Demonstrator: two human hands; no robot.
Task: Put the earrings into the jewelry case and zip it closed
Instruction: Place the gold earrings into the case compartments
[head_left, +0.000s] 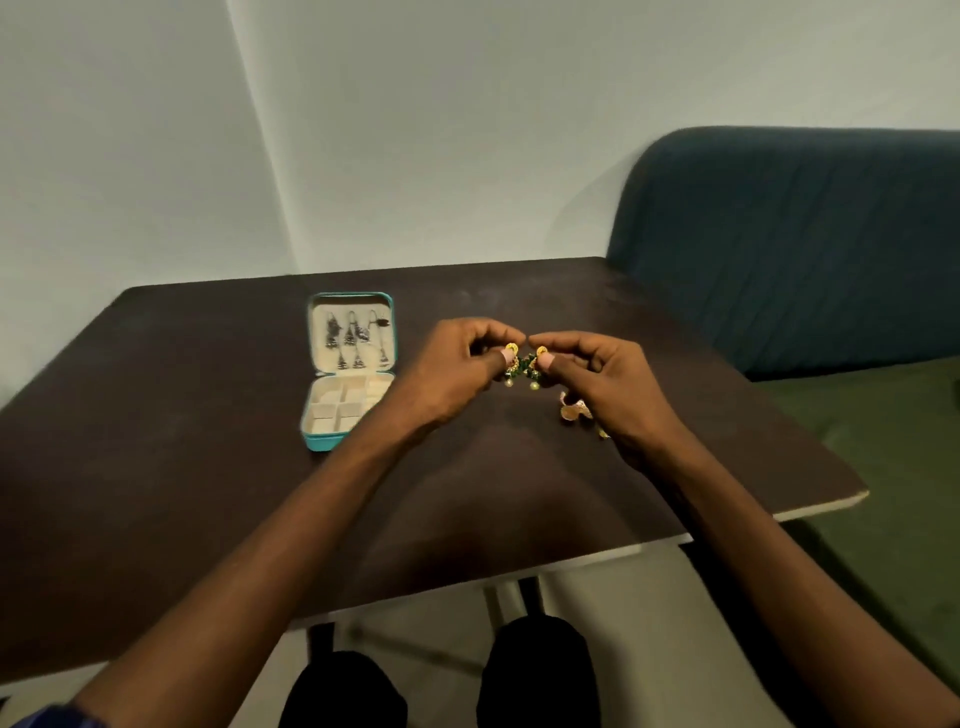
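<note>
Above the dark table (208, 467), the left hand (457, 371) and right hand (597, 384) each pinch one green-and-gold earring (523, 364). The open teal jewelry case (349, 370), left of the hands, already has several dark earrings (353, 338) hanging in its lid. A gold pair (574, 411) waits on the table beneath the right hand; the zipping is not yet done.

Dark brown table (208, 467). Teal jewelry case (349, 370), open flat; lid panel holds several dark drop earrings (353, 338); cream base divided into compartments. Left hand (457, 371) and right hand (608, 384), each pinching one gold-and-green earring (524, 364), the two touching above the tabletop. Gold earrings (575, 410) on table beside right hand. Blue sofa (789, 249) behind.
</note>
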